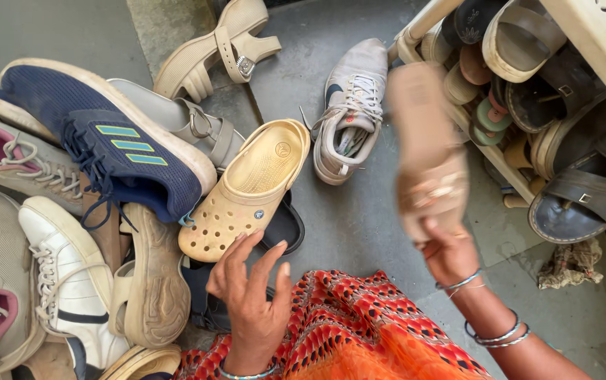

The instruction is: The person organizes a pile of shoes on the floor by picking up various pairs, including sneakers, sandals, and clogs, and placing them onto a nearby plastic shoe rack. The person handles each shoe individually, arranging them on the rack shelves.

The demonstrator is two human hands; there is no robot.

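Beige strapped sandal (426,151), motion-blurred, hangs toe-down in the right hand (450,253), whose grip closes on it at 3 o'clock beside the shoe rack (415,32). Left hand (253,295) spreads open, empty, near the yellow perforated rubber clog (246,190); bare grey floor (359,225) lies between.

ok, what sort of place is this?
Likely a home entryway or shoe-storage corner: a pile of mixed shoes such as a yellow perforated clog on a grey stone floor, beside a cream plastic shoe rack packed with sandals.
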